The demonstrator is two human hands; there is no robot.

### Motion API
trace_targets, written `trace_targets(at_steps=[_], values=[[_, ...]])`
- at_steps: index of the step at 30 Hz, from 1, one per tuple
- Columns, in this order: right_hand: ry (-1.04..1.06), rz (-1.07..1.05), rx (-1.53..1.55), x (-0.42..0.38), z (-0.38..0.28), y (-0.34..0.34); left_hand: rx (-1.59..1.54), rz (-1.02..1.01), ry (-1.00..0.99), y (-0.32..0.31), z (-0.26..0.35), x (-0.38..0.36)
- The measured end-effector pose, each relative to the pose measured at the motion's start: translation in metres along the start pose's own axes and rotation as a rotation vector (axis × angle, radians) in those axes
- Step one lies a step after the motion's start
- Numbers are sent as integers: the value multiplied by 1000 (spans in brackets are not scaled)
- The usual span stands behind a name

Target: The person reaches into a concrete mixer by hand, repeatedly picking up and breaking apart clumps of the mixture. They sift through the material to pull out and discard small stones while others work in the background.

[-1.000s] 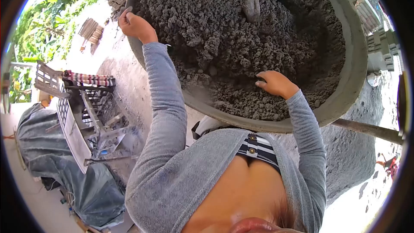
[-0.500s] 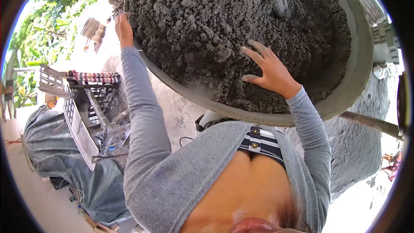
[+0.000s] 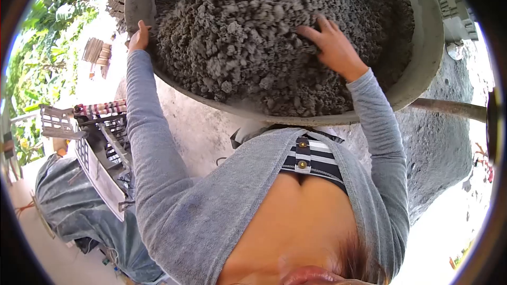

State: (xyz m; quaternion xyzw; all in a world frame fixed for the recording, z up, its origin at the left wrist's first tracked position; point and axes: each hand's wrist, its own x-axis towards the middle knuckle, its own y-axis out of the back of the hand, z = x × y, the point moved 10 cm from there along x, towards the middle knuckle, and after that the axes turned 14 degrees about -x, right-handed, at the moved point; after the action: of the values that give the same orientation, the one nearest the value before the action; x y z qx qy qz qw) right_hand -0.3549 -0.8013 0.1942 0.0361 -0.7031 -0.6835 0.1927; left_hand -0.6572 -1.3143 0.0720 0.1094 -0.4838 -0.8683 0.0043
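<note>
A wide round basin (image 3: 417, 82) fills the upper part of the view, heaped with crumbly grey mix (image 3: 232, 37). At the basin's left edge, my left hand (image 3: 139, 38) is closed on the rim, thumb pointing up. My right hand (image 3: 336, 47) reaches into the right side of the heap; its thumb and forefinger are spread apart, and the other fingertips are partly hidden by the mix.
A wooden pole (image 3: 449, 106) juts out right of the basin. A grey tarp (image 3: 100, 211) covers something at lower left, beside a broken crate-like frame (image 3: 97, 171). Stacked blocks (image 3: 458, 10) stand at upper right, plants (image 3: 50, 37) at upper left.
The basin sits higher and further left in view, with my left hand still at its rim. My right hand has moved up over the mix, its fingertips now in the heap.
</note>
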Motion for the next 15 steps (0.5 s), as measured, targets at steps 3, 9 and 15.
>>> trace_targets(at_steps=[3,9,15], values=[[-156,2,66,-21,51,10,52,70,-55,-3,37,-46],[-458,75,135,-60,153,8,162,197,-266,5,61,-63],[-366,122,-142,-98,257,32,187,231,-228,1,81,-79]])
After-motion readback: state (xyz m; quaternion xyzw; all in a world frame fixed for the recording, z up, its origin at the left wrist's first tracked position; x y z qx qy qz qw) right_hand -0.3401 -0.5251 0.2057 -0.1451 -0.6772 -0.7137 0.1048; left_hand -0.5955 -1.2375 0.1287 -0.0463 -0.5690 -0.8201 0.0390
